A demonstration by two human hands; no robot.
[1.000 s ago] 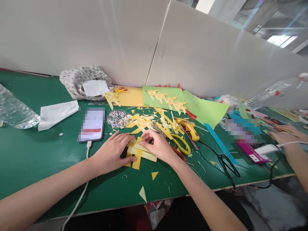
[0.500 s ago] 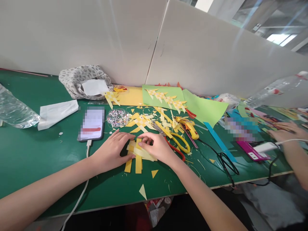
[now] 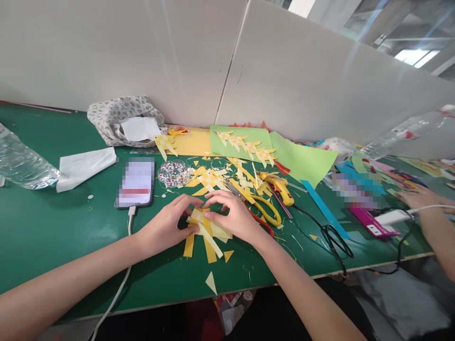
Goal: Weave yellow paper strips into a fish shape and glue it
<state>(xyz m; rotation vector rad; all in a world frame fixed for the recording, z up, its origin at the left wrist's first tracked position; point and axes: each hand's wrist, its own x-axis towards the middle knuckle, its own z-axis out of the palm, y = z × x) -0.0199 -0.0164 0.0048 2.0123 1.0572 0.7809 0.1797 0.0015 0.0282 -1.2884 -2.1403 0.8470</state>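
Centrally, a loose cluster of crossed paper strips (image 3: pixel 208 229), yellow and pale cream, lay on a green counter (image 3: pixel 78 218) between two bare hands. The left hand (image 3: pixel 168 222) was curved around its left side, holding the paper between thumb and fingers. The right hand (image 3: pixel 234 215) arched over the far right part, thumb tip on the paper; whether it pinched or merely pressed could not be told. One narrow pale strip (image 3: pixel 212 241) slanted from between the thumbs toward the near right, its upper end closest to the left thumb and its lower end free, on the wearer's side of the right hand. Beside it, deeper yellow strips pointed toward the wearer.

Beyond the hands, a clear flower-shaped case (image 3: pixel 175 174) held many tiny multicoloured pieces, too small to identify. Farther back, a patterned cloth bag (image 3: pixel 106 124) slumped against the wall, a white sheet (image 3: pixel 141 129) at its opening; anything deeper was hidden. At far left, a clear bottle (image 3: pixel 30 163) lay on its side.
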